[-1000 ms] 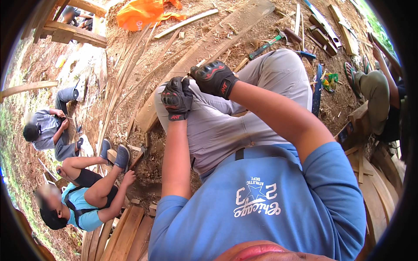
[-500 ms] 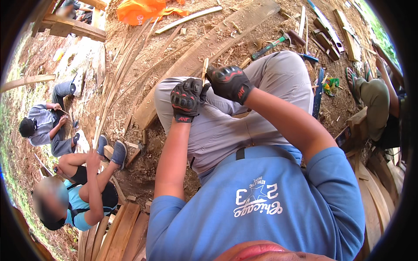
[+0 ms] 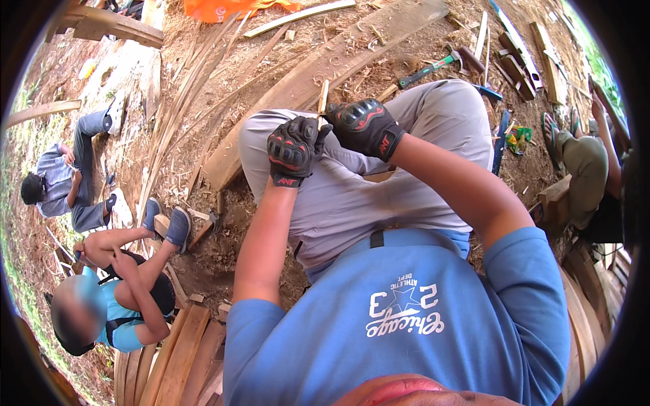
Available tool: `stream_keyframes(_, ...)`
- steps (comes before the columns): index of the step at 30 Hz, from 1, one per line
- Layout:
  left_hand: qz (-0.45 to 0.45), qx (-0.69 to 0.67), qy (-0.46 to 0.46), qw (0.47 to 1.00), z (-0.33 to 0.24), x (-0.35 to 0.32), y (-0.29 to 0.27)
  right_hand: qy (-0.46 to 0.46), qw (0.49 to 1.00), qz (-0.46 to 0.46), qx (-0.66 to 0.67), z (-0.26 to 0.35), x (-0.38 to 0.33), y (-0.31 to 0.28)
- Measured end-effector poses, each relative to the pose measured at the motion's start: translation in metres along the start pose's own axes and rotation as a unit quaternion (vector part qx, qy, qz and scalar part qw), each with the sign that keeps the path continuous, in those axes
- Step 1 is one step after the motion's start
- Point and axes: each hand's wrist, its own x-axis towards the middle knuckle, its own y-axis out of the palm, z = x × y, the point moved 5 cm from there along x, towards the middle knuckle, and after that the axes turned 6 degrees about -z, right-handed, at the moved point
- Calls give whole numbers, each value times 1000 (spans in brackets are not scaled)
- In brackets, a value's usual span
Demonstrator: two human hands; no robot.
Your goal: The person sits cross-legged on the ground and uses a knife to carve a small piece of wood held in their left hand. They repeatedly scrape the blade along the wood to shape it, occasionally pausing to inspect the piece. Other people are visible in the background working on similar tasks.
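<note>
By a plank's edge (image 3: pixel 342 71), the left hand (image 3: pixel 292 149) grips a free-tipped stick (image 3: pixel 323 96); the right hand's (image 3: pixel 365 126) hold is unclear.

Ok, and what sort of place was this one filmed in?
Probably an outdoor woodworking area: wood shavings litter the ground, a long wooden plank lies across it, and a green-handled hammer rests nearby.
</note>
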Motion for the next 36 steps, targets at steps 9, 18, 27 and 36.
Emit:
stream_keyframes(9,121,1,-27,992,-7,14,0,116,985,66,-106,-69,9,27)
stream_keyframes(18,115,7,-24,993,-27,9,-12,116,993,30,2,-14,-27,1)
stream_keyframes(27,189,33,-62,979,-66,-11,-6,58,994,85,-43,-14,-40,6)
stream_keyframes(36,183,65,-105,975,-78,-8,-10,91,978,174,-70,-22,-32,15)
